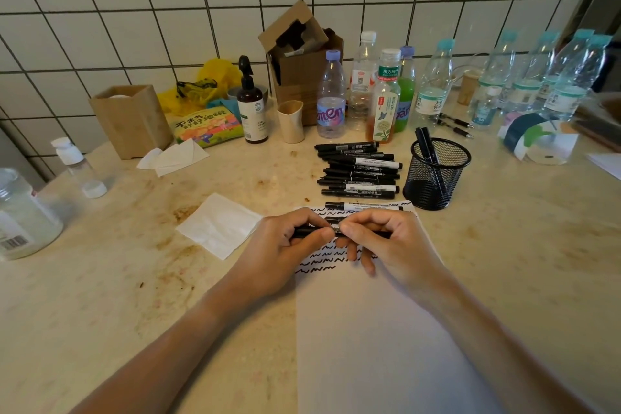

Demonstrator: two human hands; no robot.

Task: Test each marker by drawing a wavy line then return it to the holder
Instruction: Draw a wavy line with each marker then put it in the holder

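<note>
My left hand [282,245] and my right hand [386,239] meet over the top of a white paper sheet [379,339], both gripping one black marker [379,234] held level between them. Rows of black wavy lines [319,259] show on the paper under my fingers. Another marker [363,206] lies across the paper's top edge. A pile of several black markers [358,168] rests just beyond. To their right stands a black mesh holder [437,175] with two markers upright inside. I cannot tell if the held marker's cap is on.
A folded white napkin [218,225] lies left of the paper. Many bottles [331,101], a pump bottle [250,104], a beige cup [290,121] and a cardboard box [299,57] line the tiled wall. A wooden box [131,121] and a glass jar [20,215] are at left.
</note>
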